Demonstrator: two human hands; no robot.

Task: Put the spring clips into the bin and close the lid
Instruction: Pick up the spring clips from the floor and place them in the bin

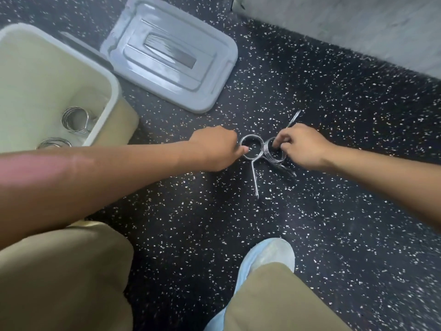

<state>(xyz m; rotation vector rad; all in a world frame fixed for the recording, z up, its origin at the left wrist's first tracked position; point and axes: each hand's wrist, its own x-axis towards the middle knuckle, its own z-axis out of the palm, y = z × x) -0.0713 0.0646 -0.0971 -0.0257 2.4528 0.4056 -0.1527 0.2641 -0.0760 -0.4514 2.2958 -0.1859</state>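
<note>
Two chrome spring clips lie side by side on the dark speckled floor. My left hand (216, 149) pinches the coil of the left spring clip (253, 161), whose straight leg points toward me. My right hand (303, 146) grips the coil of the right spring clip (274, 155), one thin handle sticking out past my knuckles. The cream open bin (105, 75) stands at the left, with two more spring clips (75, 119) inside near its right wall. Its grey lid (171, 53) lies flat on the floor beside the bin, behind my hands.
A pale wall or mat edge (358, 27) runs across the upper right. My knees in khaki trousers and a foot in a light blue shoe cover (267, 256) fill the bottom of the view.
</note>
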